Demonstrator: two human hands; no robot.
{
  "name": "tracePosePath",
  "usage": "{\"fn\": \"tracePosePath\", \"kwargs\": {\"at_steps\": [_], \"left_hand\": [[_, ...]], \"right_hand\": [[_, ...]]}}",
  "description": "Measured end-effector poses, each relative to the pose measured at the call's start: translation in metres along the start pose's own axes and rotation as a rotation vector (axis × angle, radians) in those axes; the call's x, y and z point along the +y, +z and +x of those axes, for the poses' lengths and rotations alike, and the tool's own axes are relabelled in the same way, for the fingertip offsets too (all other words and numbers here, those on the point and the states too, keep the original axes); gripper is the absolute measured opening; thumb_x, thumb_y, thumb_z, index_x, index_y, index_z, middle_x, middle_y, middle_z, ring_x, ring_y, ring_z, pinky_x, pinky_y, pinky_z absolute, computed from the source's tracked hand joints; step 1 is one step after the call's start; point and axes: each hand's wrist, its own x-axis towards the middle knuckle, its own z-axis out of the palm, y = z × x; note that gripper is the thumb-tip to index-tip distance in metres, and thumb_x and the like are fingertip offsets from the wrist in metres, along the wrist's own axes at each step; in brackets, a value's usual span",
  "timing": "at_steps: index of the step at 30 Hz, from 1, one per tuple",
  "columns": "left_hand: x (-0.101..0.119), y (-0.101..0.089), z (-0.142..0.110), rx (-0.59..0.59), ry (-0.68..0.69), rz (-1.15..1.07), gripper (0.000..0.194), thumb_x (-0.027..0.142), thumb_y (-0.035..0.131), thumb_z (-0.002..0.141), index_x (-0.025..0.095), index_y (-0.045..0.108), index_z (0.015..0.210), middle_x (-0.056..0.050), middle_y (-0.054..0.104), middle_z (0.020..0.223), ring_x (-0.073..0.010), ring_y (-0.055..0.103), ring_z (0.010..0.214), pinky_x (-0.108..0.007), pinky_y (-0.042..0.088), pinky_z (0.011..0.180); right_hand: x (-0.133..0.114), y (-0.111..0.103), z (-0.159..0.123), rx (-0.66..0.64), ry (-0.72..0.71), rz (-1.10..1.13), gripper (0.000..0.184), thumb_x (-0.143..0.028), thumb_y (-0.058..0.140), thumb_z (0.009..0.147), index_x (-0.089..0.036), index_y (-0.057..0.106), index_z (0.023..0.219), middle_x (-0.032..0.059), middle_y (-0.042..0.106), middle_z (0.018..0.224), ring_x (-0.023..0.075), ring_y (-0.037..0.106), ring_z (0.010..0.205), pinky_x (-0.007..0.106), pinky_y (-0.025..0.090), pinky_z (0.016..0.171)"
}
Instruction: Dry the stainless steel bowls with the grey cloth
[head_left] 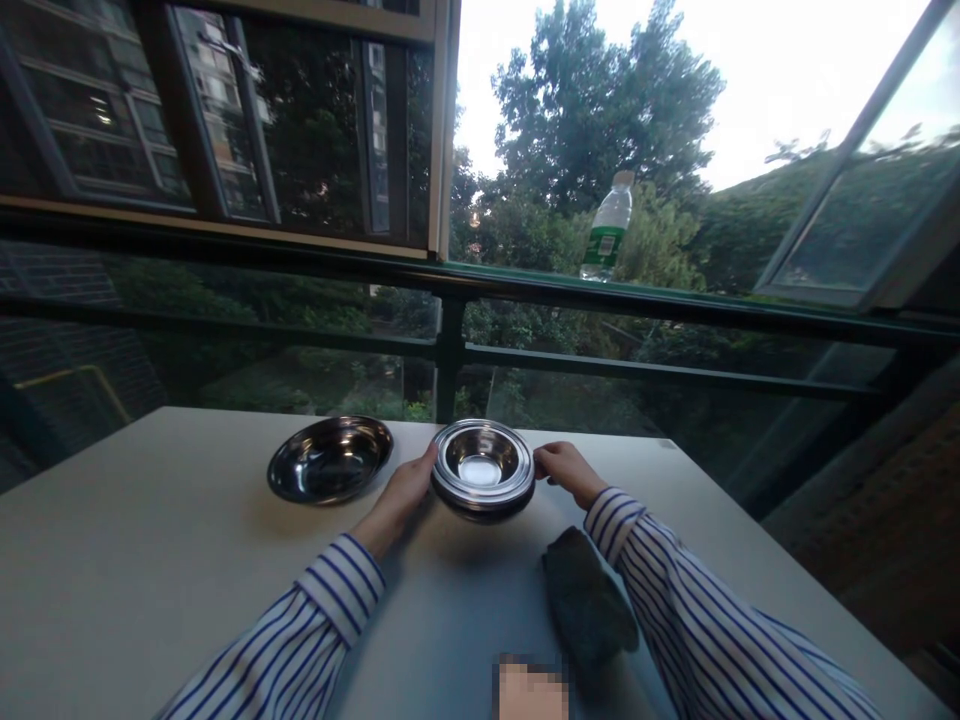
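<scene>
A stack of shiny stainless steel bowls (480, 495) is near the middle of the white table, rims nested one inside another; how many there are I cannot tell. My left hand (405, 490) grips the stack at its left side, thumb along the rim and the other fingers hidden. At the opposite side, the curled fingers of my right hand (568, 470) pinch the edge of the rim. Left of the stack, a wider, shallow steel bowl (330, 462) sits apart from my hands. Below my right wrist lies a dark grey-green cloth (589, 595).
The white table (187, 560) ends at a dark green railing (525, 290) by the window. Upon the railing stands a clear plastic bottle (607, 235) with a green label. Beyond the open window are trees (592, 110); a brick wall (877, 490) is at the right.
</scene>
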Motion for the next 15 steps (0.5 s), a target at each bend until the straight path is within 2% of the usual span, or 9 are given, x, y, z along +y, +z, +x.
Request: {"fn": "tracePosePath", "kwargs": {"at_steps": [8,12,15], "left_hand": [[-0.007,0.003,0.004,-0.037,0.087,0.092,0.062,0.062,0.045,0.074,0.008,0.070,0.088,-0.019,0.070,0.095,-0.0286,0.061,0.091,-0.033,0.043,0.073],[-0.012,0.004,0.010,-0.063,0.142,0.163,0.063,0.062,0.044,0.074,0.008,0.070,0.096,-0.019,0.067,0.107,-0.0284,0.058,0.104,-0.031,0.038,0.088],[-0.016,0.004,0.014,-0.064,0.163,0.219,0.062,0.060,0.046,0.073,0.008,0.069,0.098,-0.019,0.066,0.108,-0.0302,0.055,0.108,-0.033,0.035,0.091]], "right_hand": [[0.013,0.001,0.010,-0.021,0.006,-0.100,0.030,-0.031,0.053,0.087,-0.015,0.053,0.113,0.0080,0.054,0.115,0.0197,0.057,0.094,0.038,0.049,0.077],[0.016,0.000,0.016,-0.032,0.026,-0.134,0.031,-0.031,0.053,0.087,-0.015,0.053,0.113,0.0080,0.054,0.114,0.0201,0.057,0.094,0.039,0.049,0.078],[0.017,-0.002,0.019,-0.044,0.048,-0.151,0.030,-0.031,0.053,0.088,-0.015,0.053,0.113,0.0080,0.054,0.114,0.0200,0.057,0.095,0.039,0.049,0.078]]}}
